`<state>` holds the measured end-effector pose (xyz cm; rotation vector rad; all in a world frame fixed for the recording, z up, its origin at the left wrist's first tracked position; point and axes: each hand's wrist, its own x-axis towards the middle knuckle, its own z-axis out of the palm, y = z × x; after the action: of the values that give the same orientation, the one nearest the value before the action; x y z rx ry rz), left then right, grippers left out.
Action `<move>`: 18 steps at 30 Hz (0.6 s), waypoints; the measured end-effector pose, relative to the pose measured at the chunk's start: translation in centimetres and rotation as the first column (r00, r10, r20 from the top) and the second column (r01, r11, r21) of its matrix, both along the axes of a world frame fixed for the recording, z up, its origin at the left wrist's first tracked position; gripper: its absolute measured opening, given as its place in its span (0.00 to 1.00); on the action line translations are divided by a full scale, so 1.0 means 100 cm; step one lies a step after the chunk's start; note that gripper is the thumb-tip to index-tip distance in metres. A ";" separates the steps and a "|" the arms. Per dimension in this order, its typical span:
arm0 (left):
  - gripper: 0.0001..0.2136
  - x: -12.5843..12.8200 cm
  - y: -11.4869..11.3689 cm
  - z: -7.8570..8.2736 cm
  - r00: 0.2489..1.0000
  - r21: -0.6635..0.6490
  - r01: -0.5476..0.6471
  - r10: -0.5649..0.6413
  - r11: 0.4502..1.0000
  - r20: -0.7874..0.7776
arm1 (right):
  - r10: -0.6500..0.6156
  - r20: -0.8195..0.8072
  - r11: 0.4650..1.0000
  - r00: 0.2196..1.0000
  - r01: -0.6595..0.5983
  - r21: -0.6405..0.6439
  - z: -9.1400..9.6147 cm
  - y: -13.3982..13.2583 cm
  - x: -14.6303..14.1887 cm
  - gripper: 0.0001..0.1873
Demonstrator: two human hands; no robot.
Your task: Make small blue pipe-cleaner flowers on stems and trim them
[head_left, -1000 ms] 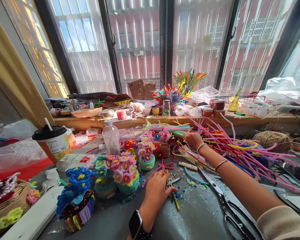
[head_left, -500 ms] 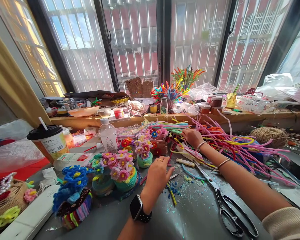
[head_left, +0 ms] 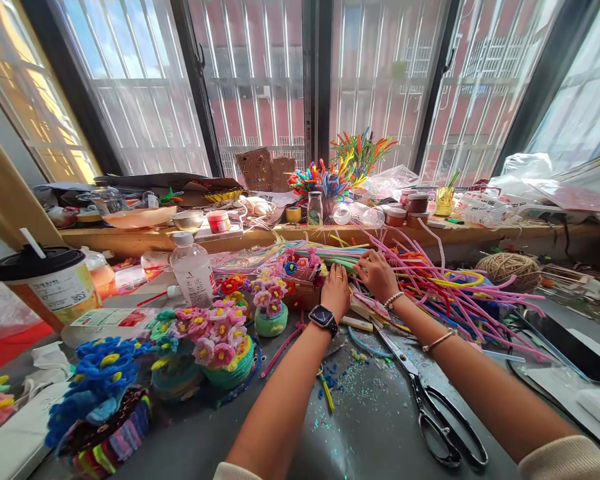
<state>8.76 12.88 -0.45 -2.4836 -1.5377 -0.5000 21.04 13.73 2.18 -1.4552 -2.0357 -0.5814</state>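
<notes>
A bundle of pale green pipe cleaners [head_left: 337, 257] lies at the back of the grey table, beside a heap of pink ones [head_left: 460, 303]. My left hand [head_left: 336, 288], with a watch at the wrist, rests its outstretched fingers on the bundle's near side. Just right of it, my right hand [head_left: 377, 275] has its fingers bent and closed on the pipe cleaners; the fingertips are partly hidden. Large scissors [head_left: 417, 380] lie below the right forearm. A short yellow pipe cleaner piece [head_left: 327, 390] and glittery scraps lie nearer me.
Pipe-cleaner flower pots, pink [head_left: 225, 347] and blue [head_left: 100, 393], stand at left with a clear bottle [head_left: 193, 270] and a lidded cup [head_left: 50, 287]. A twine ball [head_left: 510, 270] and a dark phone-like slab [head_left: 565, 343] are at right. A cluttered wooden ledge [head_left: 260, 235] runs behind.
My left hand has moved forward and right from the table front to the green bundle, beside my right hand. My right hand stays at the bundle. The view has shifted slightly right.
</notes>
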 end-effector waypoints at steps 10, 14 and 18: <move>0.31 0.002 0.014 0.001 0.996 -0.052 -0.091 0.092 0.995 0.013 | 0.088 -0.121 0.987 0.989 -0.070 0.143 -0.001 -0.026 -0.003 0.08; 0.33 0.003 0.017 0.004 0.991 -0.088 -0.130 0.131 0.988 0.012 | 0.112 -0.235 0.974 0.965 -0.060 0.216 0.004 -0.054 0.005 0.08; 0.33 0.004 0.018 0.006 0.990 -0.119 -0.141 0.142 0.983 -0.001 | 0.164 -0.373 0.959 0.913 -0.059 0.277 0.012 -0.100 0.008 0.08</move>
<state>9.19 14.65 0.12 -2.4355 -1.7802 -0.4066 21.79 3.75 3.40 -1.1788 -1.6444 -0.4457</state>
